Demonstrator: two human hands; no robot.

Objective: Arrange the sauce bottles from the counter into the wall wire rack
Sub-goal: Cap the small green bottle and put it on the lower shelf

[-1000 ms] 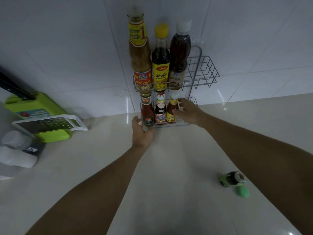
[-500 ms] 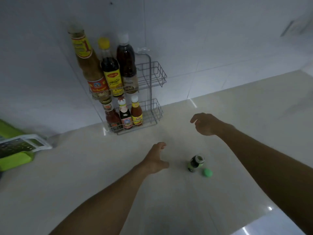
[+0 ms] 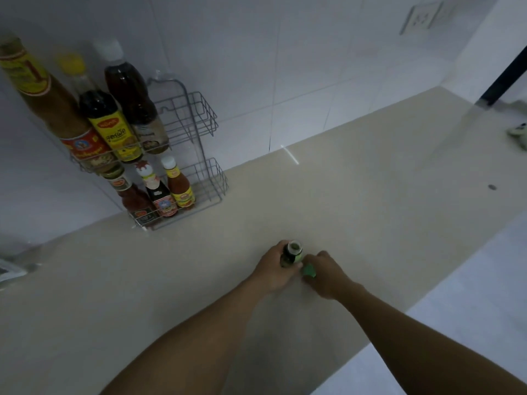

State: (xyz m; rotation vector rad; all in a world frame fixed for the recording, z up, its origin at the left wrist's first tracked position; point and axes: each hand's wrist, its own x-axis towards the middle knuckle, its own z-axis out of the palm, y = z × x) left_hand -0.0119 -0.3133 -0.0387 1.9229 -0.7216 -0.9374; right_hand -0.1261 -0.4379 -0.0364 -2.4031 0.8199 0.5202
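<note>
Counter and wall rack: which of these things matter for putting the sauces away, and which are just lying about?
Part of the job:
- small dark bottle, held by the left hand
- green cap at the right hand
- wire rack with six bottles

Lying about:
- wall socket
- small dark speck on the counter

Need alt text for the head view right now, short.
On the beige counter, the left hand grips a small uncapped dark bottle while the right hand picks up its green cap. Behind, a wall wire rack holds six sauce bottles.
</note>
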